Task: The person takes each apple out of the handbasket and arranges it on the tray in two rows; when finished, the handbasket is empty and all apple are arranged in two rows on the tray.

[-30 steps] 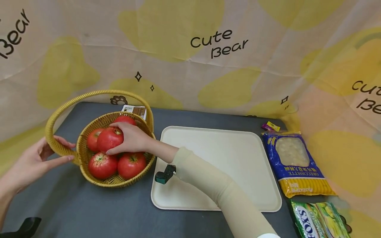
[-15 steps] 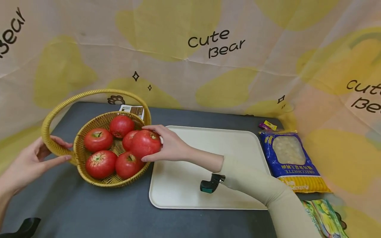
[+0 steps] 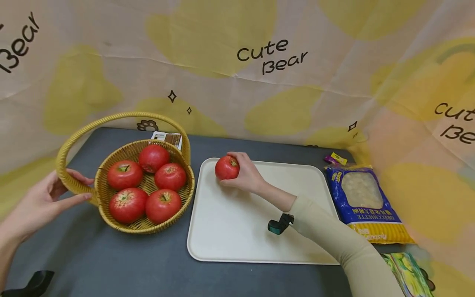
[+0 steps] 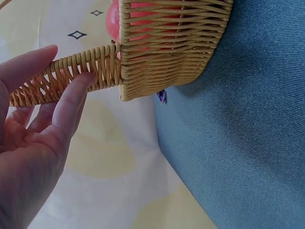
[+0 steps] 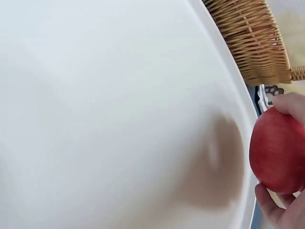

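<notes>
My right hand [image 3: 246, 175] grips a red tomato [image 3: 226, 167] over the far left corner of the cream tray [image 3: 256, 231]. In the right wrist view the tomato [image 5: 279, 150] hangs just above the tray [image 5: 105, 119] near its rim. A woven wicker basket [image 3: 142, 226] stands left of the tray with several red tomatoes [image 3: 148, 181] inside. My left hand [image 3: 46, 198] holds the basket's arched handle [image 3: 70, 183] with thumb and fingers round it; the left wrist view shows fingers [image 4: 71, 98] against the woven handle [image 4: 62, 76].
A blue and yellow pasta bag [image 3: 365, 202] lies right of the tray, with a green packet [image 3: 408, 274] below it. A small purple and yellow wrapper [image 3: 335, 159] lies at the back right. A small carton [image 3: 167, 138] stands behind the basket. A patterned cloth backdrop rises behind the grey table [image 3: 111, 264].
My right hand lifted one tomato out of the basket and carried it right, over the tray's far left corner. The left hand stayed on the basket handle.
</notes>
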Tool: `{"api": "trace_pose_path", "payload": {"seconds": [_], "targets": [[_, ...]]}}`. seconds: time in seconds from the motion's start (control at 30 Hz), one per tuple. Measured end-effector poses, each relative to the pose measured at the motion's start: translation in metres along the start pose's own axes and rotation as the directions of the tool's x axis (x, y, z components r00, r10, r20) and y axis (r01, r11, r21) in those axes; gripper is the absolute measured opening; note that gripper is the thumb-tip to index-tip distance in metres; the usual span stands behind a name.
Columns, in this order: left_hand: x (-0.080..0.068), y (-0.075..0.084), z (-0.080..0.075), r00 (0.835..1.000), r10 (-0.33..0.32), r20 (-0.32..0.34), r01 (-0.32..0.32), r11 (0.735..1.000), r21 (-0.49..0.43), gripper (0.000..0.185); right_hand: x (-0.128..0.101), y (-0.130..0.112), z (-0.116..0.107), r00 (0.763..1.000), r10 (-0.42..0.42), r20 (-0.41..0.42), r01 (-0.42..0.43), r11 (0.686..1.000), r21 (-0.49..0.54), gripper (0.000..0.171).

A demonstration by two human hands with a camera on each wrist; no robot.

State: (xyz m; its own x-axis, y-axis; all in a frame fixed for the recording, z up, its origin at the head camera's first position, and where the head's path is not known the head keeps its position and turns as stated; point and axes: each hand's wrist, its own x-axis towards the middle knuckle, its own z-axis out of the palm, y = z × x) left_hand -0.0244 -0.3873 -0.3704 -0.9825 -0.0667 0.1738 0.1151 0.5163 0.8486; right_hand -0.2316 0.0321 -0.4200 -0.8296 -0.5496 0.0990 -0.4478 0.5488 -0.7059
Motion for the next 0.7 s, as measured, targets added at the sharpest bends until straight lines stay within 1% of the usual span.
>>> {"api": "trace_pose_path", "payload": {"seconds": [0.07, 0.13, 0.37, 0.47, 0.57, 0.7], "targets": [[0.0, -0.002, 0.001, 1.0, 0.013, 0.001, -0.013, 1.0, -0.009, 0.037, 0.002, 0.004, 0.003, 1.0, 0.003, 0.004, -0.003, 1.0, -0.028, 0.086], [-0.001, -0.002, 0.001, 1.0, 0.011, 0.0, -0.011, 1.0, -0.012, 0.037, 0.004, 0.006, 0.006, 1.0, -0.001, 0.009, 0.001, 0.999, -0.054, 0.087], [-0.001, 0.002, 0.002, 1.0, -0.009, 0.001, 0.009, 1.0, -0.015, 0.037, 0.003, 0.008, 0.013, 0.999, -0.034, 0.021, 0.036, 0.988, -0.151, 0.09], [-0.001, 0.004, 0.003, 1.0, -0.023, -0.02, 0.023, 1.0, -0.003, 0.037, 0.002, 0.008, 0.016, 0.999, -0.045, 0.027, 0.049, 0.982, -0.18, 0.091], [-0.001, 0.003, 0.004, 0.999, -0.036, -0.037, 0.036, 0.999, 0.008, 0.037, 0.002, 0.008, 0.017, 0.998, -0.05, 0.035, 0.056, 0.981, -0.184, 0.093], [-0.002, 0.003, 0.005, 0.998, -0.039, -0.045, 0.04, 0.999, 0.008, 0.037, 0.002, 0.009, 0.015, 0.998, -0.026, 0.054, 0.033, 0.989, -0.146, 0.095]]}}
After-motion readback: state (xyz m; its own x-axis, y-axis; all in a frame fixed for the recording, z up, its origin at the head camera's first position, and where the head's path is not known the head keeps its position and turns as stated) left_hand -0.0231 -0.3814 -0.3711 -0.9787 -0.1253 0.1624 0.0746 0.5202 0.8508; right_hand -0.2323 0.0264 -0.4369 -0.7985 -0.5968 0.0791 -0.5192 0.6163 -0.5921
